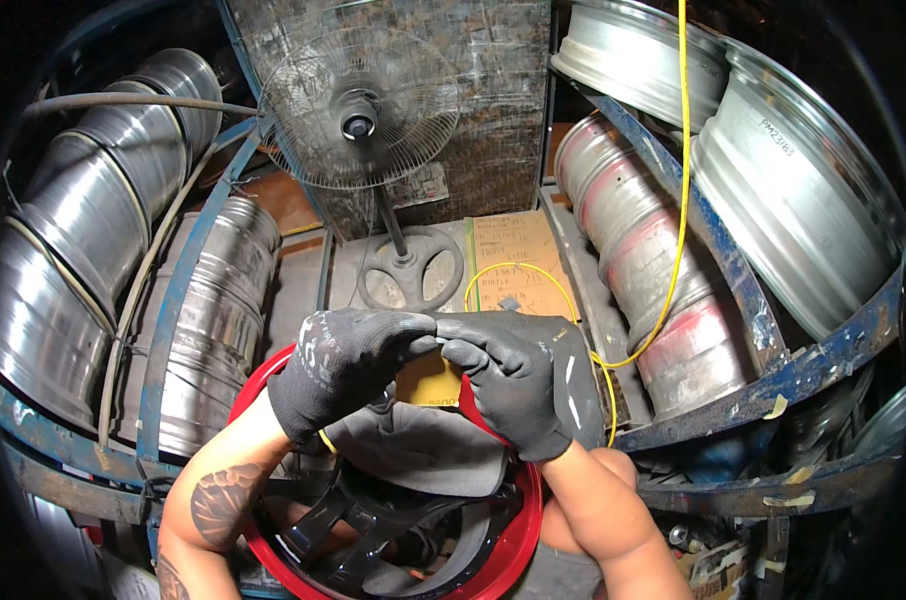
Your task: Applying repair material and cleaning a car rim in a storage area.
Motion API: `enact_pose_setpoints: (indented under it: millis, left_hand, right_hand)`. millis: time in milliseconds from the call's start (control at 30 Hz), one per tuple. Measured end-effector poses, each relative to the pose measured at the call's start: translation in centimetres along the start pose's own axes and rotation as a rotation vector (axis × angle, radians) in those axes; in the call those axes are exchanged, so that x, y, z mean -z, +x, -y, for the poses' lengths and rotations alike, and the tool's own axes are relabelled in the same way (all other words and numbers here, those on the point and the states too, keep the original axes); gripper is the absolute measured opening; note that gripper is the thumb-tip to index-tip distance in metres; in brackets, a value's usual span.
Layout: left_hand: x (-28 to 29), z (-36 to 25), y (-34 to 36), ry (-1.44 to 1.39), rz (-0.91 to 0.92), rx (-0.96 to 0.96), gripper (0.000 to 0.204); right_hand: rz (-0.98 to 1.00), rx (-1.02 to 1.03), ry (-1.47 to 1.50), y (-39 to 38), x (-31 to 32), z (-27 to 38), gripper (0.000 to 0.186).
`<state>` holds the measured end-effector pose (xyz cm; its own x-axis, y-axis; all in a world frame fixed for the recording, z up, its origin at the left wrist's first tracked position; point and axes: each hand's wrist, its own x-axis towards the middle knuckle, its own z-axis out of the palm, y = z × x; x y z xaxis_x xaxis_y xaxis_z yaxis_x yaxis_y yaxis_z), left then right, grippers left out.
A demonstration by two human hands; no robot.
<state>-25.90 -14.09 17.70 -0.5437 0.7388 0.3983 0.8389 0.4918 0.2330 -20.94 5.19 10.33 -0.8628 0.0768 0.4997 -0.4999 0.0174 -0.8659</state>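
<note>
Dark grey work gloves cover both my hands, which meet fingertip to fingertip at mid-picture. My left hand (pixel 358 360) is closed, its fingers curled over the top of a small yellow sheet (pixel 431 384). From the other side my right hand (pixel 503 380) pinches near the same upper edge, thumb against fingers. The gloves cover much of the sheet. Just below hangs a curved grey sheet-like piece (pixel 418 455); I cannot tell whether it joins the yellow one. Under my hands lies a wheel rim with a red lip (pixel 533 525) and glossy black spokes (pixel 363 540).
A fan with a wire cage (pixel 358 110) stands ahead on a round spoked base (pixel 410 268). Bare metal rims (pixel 83 220) fill the rack at left; more silver rims (pixel 793 180) sit in a blue frame (pixel 743 410) at right. A yellow hose (pixel 685 200) hangs down beside marked cardboard (pixel 523 262).
</note>
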Motion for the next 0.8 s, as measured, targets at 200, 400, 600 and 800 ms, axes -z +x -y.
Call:
enact_pose_setpoints:
  millis: [200, 400, 600, 800]
  left_hand:
    - [0.3, -0.7, 0.3, 0.010, -0.021, -0.014, 0.011]
    - [-0.3, -0.9, 0.3, -0.021, -0.070, 0.071, 0.012]
    - [0.4, -1.2, 0.4, 0.117, 0.060, 0.027, 0.018]
    - [0.4, -0.8, 0.1, 0.125, 0.013, -0.022, 0.020]
  right_hand:
    - [0.013, 0.108, -0.141, 0.0, 0.2, -0.3, 0.017]
    - [-0.006, 0.009, -0.028, 0.2, -0.1, 0.1, 0.017]
    - [0.035, -0.054, 0.010, 0.1, 0.2, -0.1, 0.019]
    - [0.057, -0.052, 0.096, 0.0, 0.0, -1.3, 0.024]
